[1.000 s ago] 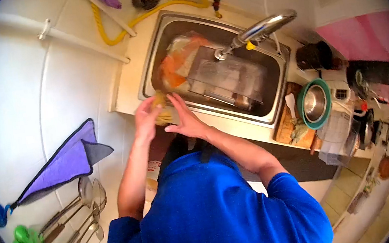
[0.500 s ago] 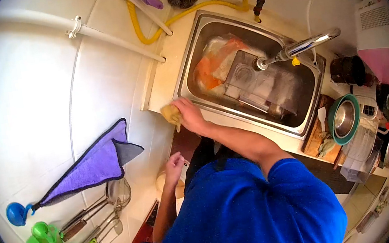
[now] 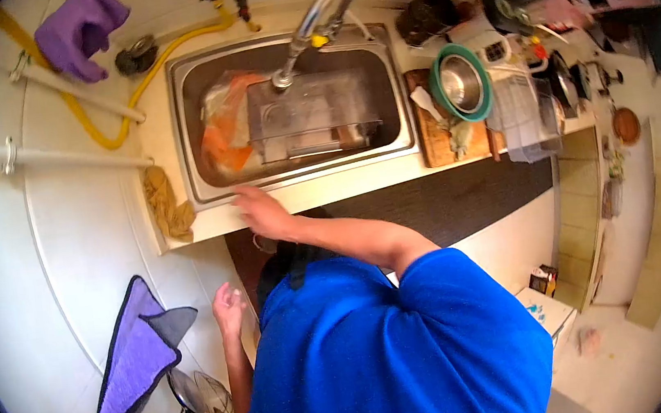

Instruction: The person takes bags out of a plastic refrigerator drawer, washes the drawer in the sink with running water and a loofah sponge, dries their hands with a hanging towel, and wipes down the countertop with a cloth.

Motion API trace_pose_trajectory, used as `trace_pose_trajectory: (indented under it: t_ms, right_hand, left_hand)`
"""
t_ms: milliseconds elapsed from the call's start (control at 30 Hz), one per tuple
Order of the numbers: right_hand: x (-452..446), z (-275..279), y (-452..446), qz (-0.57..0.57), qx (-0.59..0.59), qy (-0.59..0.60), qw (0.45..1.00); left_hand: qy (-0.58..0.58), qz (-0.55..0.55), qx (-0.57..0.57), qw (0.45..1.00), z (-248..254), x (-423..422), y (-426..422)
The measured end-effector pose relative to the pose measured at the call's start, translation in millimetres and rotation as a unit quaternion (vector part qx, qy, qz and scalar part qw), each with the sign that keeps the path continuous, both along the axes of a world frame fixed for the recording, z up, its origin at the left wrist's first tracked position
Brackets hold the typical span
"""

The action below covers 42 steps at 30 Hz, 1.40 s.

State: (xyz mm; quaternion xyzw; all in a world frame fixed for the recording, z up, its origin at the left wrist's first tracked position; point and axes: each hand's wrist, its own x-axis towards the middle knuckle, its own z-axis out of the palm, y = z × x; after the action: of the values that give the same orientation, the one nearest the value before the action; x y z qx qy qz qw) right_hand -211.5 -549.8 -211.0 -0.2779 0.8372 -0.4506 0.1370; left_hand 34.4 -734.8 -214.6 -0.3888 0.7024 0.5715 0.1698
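Observation:
My right hand (image 3: 263,214) reaches over the front of the counter, just below the near rim of the sink (image 3: 306,178). Its fingers are apart and it holds nothing. A crumpled tan cloth (image 3: 167,206) lies on the counter's left corner, apart from that hand. My left hand (image 3: 229,308) hangs lower, beside the tiled wall, with loosely bent fingers and nothing visible in it. Inside the sink, a clear plastic bin (image 3: 315,113) rests next to something orange and white (image 3: 228,128) that looks like a plastic bag. The chrome faucet (image 3: 316,22) hangs over them.
Right of the sink, a wooden board (image 3: 439,139) carries a teal bowl (image 3: 483,89) with a metal one inside. A yellow hose (image 3: 104,139) and white pipes (image 3: 77,159) run at left. Purple gloves (image 3: 78,31) and a purple towel (image 3: 129,347) hang by the wall.
My right hand has let go of the tan cloth, which now lies on the counter's left corner. The view has turned, showing more of the counter to the right.

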Motion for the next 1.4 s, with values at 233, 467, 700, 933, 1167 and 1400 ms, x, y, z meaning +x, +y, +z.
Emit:
trace_pose_trajectory:
  t_ms: [233, 467, 700, 933, 1167, 1400]
  right_hand:
    - [27.6, 36.2, 233.0, -0.321, 0.146, -0.147, 0.924]
    - [-20.5, 17.8, 425.2, -0.504, 0.134, 0.008, 0.853]
    - [-100.8, -19.3, 549.4, -0.56, 0.084, -0.029, 0.824]
    - [-104.8, -29.1, 585.0, -0.558, 0.054, -0.032, 0.827]
    - [-49.9, 30.6, 589.7, -0.618, -0.211, -0.108, 0.75]
    - [-37.8, 49.9, 583.9, -0.602, -0.458, -0.295, 0.584]
  left_hand:
    - [0.024, -0.09, -0.166, 0.982, 11.3, -59.7, 15.0]
    - [0.134, -0.137, -0.179, 0.965, 12.5, -127.2, 60.8]
    - [0.086, -0.151, -0.065, 0.983, 32.3, -231.8, 155.7]
    - [-0.025, 0.063, 0.306, 0.95, 4.3, -321.5, 229.7]
    - [-0.032, 0.384, 0.501, 0.775, -54.5, -394.4, 282.1]
    - [0.004, 0.342, 0.514, 0.786, -49.9, -381.2, 277.8]
